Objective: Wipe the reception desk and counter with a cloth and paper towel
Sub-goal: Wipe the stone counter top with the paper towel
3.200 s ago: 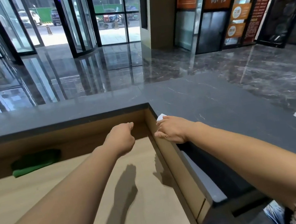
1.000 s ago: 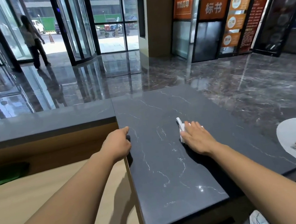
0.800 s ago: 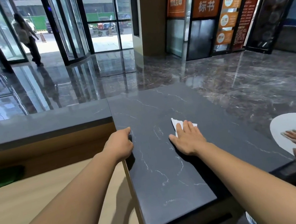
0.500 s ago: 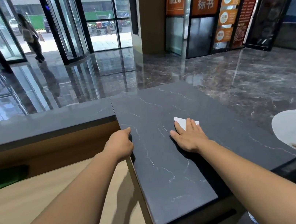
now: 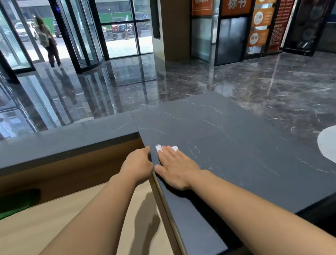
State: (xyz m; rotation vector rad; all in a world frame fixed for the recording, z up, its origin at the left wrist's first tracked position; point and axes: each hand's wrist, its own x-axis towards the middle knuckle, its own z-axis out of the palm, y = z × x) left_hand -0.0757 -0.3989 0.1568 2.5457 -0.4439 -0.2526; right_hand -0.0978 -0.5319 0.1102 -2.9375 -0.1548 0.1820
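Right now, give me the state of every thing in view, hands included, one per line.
right hand, flat, fingers straight, pressing the paper towel onto the counter.
left hand, fingers curled over the counter's inner edge.
paper towel, crumpled, mostly hidden under the right hand's fingers.
green cloth, lying untouched on the wooden desk, against its back panel.
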